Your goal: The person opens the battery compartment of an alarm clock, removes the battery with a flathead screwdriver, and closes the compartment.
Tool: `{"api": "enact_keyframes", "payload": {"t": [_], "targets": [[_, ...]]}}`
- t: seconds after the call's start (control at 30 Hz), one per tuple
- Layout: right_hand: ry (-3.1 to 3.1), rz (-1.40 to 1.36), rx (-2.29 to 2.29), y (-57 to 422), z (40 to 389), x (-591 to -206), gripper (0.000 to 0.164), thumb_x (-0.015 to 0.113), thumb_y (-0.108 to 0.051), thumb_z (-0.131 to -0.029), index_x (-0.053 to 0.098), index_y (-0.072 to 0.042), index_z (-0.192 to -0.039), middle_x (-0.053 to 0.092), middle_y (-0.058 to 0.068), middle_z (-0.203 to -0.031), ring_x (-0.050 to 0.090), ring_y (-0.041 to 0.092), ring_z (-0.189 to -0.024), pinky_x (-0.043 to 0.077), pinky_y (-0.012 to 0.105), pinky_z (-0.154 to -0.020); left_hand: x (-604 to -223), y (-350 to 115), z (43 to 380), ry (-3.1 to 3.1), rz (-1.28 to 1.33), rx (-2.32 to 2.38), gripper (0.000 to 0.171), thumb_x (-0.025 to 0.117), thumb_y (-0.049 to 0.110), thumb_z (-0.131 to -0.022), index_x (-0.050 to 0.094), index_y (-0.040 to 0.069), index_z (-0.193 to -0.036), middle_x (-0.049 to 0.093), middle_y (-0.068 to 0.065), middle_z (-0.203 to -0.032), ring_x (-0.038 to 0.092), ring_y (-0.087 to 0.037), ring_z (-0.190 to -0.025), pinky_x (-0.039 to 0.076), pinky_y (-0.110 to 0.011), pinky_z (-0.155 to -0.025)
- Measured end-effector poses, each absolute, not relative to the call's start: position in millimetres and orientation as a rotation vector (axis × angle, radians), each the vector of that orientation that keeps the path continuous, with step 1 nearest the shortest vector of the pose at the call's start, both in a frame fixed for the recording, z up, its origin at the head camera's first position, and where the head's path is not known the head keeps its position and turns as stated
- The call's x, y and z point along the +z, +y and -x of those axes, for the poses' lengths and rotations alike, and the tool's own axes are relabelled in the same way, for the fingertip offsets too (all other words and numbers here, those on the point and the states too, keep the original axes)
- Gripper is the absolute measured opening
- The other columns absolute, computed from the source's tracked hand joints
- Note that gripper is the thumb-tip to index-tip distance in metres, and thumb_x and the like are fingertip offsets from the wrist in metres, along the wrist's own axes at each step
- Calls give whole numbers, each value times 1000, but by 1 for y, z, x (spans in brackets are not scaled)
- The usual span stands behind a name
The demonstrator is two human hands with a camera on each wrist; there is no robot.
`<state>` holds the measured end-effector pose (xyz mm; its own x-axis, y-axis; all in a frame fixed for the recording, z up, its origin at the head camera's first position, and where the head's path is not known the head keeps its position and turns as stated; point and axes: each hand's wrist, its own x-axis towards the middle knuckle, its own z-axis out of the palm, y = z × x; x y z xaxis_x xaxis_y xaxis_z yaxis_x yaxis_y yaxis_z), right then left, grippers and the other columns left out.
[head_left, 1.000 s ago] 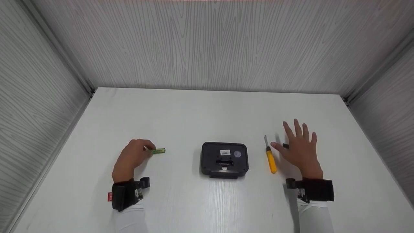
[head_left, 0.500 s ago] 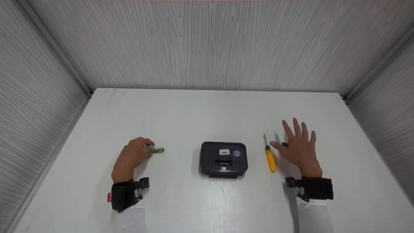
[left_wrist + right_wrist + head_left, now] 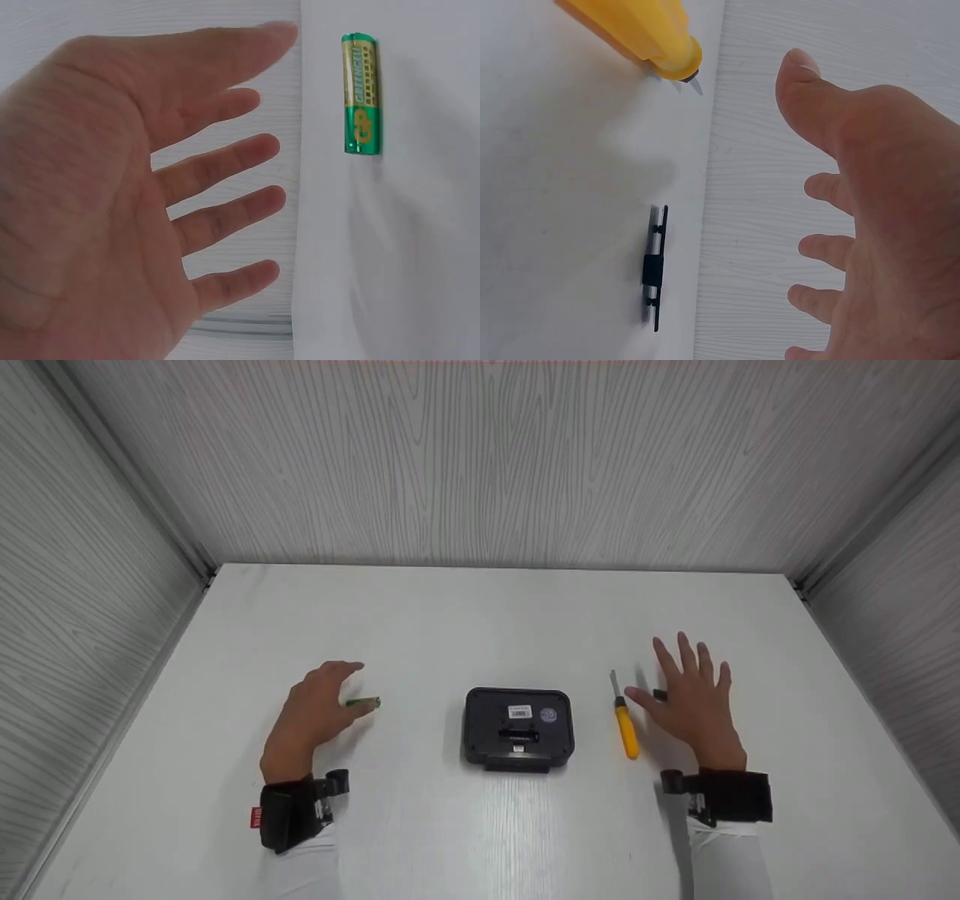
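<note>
My left hand (image 3: pixel 309 718) hovers with fingers and thumb spread, holding nothing. Beside its thumb lies a green and gold battery (image 3: pixel 362 94) on the table, apart from the fingers in the left wrist view. My right hand (image 3: pixel 699 709) is also held above the table with its fingers stretched wide. A thin black plastic piece (image 3: pixel 654 270), perhaps a battery cover, lies below that hand; in the head view the hand partly hides it. Left of the right thumb is a screwdriver (image 3: pixel 627 731) with a yellow handle, its tip pointing away from me.
Between the hands sits a black box-shaped device (image 3: pixel 551 742) with a white label, a round sticker and a slot in its upward face. The white table (image 3: pixel 480 622) ends at a grey wood-grain panel (image 3: pixel 480 472) behind, with similar panels at both sides.
My left hand has let go of the battery, which now lies on the table. Its index finger and thumb have spread apart. The right hand stays practically where it was.
</note>
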<state>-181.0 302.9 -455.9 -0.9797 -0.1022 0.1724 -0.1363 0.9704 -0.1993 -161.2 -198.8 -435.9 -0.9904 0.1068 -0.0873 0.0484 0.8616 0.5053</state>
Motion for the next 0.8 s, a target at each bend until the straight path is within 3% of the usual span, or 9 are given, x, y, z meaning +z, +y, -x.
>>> {"api": "enact_keyframes", "payload": {"t": [0.5,0.8], "targets": [[-2971,-167,299,301,181,-457,85,59,-59,-88,29,-14,-153,20,25,-159,18,52,-142,11,75,-108,-426,-110,164,2908,-461,642,60,68,41,-88,53,14,-139,51,-10,-145,44,-31,-137,32,-52,-114],[-2998,-173,337,299,181,-454,85,59,-59,-88,27,-16,-154,17,24,-160,15,52,-143,9,75,-109,-436,-77,162,2763,-548,706,90,74,62,-73,45,18,-146,42,-1,-152,40,-25,-140,32,-46,-116]]}}
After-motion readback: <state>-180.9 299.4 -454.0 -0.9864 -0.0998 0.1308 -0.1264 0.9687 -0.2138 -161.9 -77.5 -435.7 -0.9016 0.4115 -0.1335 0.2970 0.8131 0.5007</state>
